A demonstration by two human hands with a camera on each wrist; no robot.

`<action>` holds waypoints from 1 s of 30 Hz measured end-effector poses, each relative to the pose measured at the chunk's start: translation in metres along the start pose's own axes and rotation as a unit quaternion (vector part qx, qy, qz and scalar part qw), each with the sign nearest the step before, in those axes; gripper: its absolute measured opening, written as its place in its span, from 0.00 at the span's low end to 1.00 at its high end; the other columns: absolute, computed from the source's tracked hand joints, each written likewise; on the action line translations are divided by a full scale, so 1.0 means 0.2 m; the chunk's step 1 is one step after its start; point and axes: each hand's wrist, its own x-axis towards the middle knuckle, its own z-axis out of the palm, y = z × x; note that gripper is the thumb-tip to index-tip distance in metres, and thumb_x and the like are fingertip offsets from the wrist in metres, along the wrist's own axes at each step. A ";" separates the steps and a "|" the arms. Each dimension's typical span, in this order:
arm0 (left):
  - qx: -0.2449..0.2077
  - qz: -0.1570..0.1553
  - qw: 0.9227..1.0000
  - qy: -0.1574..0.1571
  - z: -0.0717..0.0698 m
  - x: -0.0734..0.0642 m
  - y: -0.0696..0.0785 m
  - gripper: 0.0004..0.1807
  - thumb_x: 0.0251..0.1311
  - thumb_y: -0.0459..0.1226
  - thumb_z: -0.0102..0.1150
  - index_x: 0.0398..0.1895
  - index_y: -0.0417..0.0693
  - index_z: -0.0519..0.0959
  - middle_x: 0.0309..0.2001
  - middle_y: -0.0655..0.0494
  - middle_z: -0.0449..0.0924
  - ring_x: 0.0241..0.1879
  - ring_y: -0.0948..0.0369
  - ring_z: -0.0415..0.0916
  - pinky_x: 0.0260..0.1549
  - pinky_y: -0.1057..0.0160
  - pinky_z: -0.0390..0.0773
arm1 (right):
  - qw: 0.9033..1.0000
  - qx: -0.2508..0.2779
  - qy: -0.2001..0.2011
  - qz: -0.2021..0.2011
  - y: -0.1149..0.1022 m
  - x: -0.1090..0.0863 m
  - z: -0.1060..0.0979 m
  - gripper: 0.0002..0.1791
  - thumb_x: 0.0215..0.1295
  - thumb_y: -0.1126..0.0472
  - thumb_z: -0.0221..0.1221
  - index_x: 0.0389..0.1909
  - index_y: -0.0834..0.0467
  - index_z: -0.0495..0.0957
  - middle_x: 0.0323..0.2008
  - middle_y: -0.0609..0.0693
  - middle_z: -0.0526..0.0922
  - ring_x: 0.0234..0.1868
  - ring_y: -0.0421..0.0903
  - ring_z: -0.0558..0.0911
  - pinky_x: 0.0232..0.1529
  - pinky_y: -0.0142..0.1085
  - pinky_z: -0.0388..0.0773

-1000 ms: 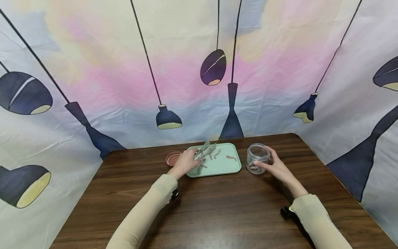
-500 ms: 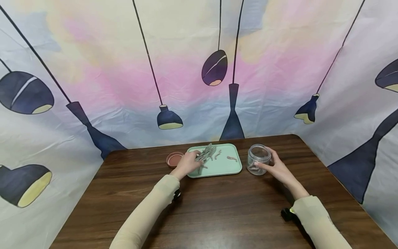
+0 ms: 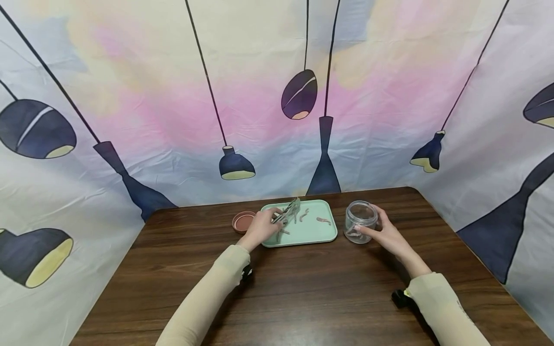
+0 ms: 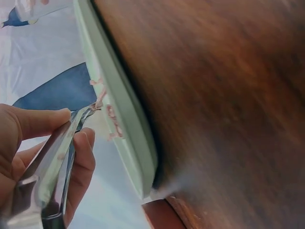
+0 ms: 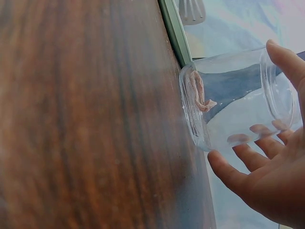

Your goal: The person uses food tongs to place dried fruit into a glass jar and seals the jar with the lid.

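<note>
My left hand [image 3: 259, 229] grips metal tongs [image 3: 289, 211] with slotted ends over the left part of a pale green tray [image 3: 311, 235]. On the tray lie several thin, wrinkled brownish-pink strips [image 3: 323, 220]; in the left wrist view the tongs' front meets or nearly meets some strips [image 4: 112, 119], and I cannot tell whether one is pinched. To the tray's right, a clear jar [image 3: 361, 218] stands upright without a lid, my right hand [image 3: 386, 235] curved round its side with thumb in front. A similar strip [image 5: 199, 93] rests at the jar's bottom in the right wrist view.
A reddish-brown round lid [image 3: 243, 221] lies just left of the tray, partly behind my left hand. The dark wooden table [image 3: 320, 293] ends at the back against a hanging cloth [image 3: 259, 120] printed with lamps.
The tongs' slotted ends have dipped and turned, so they now show more edge-on above the tray. My right hand stays on the jar, which has not moved on the table.
</note>
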 end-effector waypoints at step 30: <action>-0.126 0.015 0.985 0.116 -0.16 0.10 0.31 0.21 0.68 0.37 0.64 0.63 0.50 0.79 0.47 0.48 0.85 0.26 0.58 0.77 0.25 0.59 0.74 | 1.000 -0.002 0.001 -0.001 0.00 0.00 0.00 0.59 0.64 0.39 0.66 0.82 0.50 0.36 0.76 0.68 0.51 0.76 0.69 0.50 0.63 0.67 0.60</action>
